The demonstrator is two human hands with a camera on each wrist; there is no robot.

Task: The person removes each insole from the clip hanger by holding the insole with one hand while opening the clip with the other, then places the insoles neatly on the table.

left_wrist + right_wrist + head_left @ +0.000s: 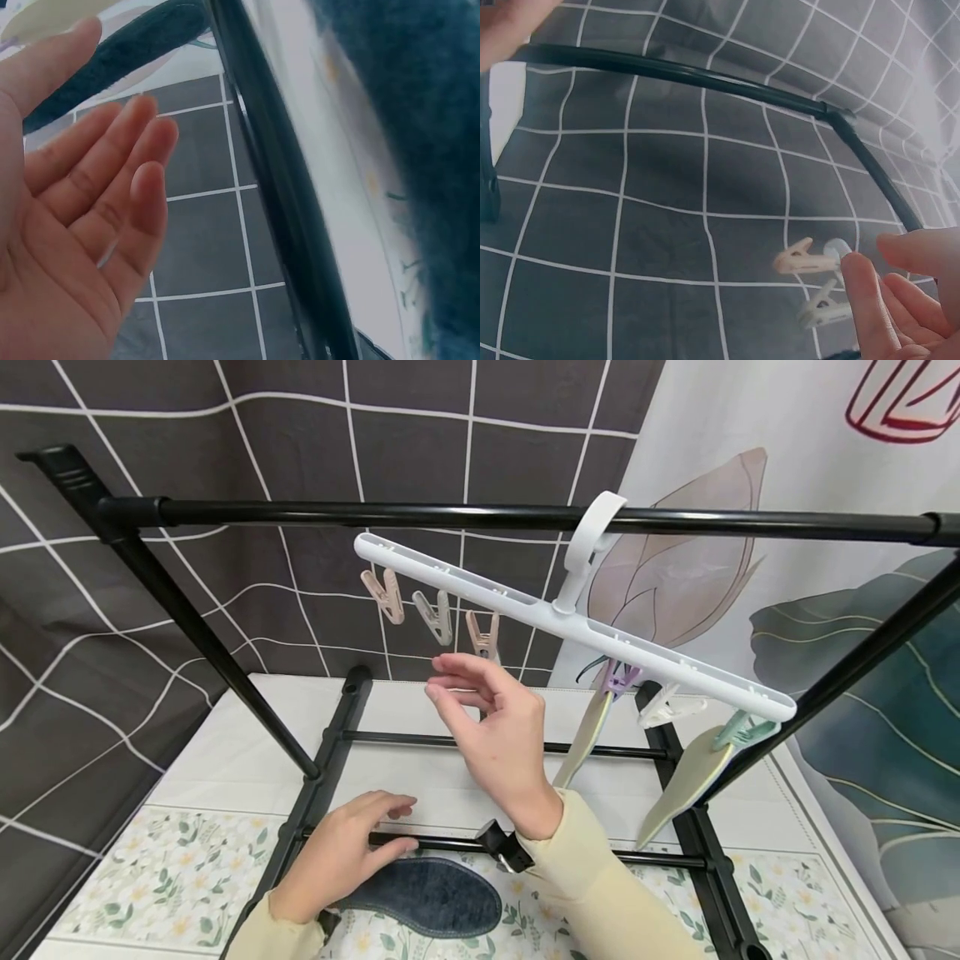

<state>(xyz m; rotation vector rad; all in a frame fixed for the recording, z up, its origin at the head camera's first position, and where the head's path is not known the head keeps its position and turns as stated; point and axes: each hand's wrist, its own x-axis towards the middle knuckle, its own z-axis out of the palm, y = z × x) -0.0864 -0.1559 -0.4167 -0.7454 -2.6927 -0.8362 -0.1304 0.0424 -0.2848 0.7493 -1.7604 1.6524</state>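
My right hand (498, 727) is raised under the white clip hanger (480, 585), fingers loosely bent, thumb apart from them. Its fingertips are just below a pink clothespin (483, 635); a pink clothespin (806, 261) and a grey one (826, 311) show beside the fingers in the right wrist view. Lower down, my left hand (345, 852) hovers with relaxed fingers by a dark blue insole (435, 897) lying on the flowered surface. In the left wrist view its palm faces up near a long dark teal piece (142, 56). Neither hand holds anything visible.
The hanger hooks over the black rack's top bar (360, 514). Two pale yellow insoles hang at its right, from a purple clip (621, 677) and a green clip (746, 733). A white clip (671, 706) is between them. Lower crossbars (637, 857) span the rack; a grid-patterned curtain (420, 452) hangs behind.
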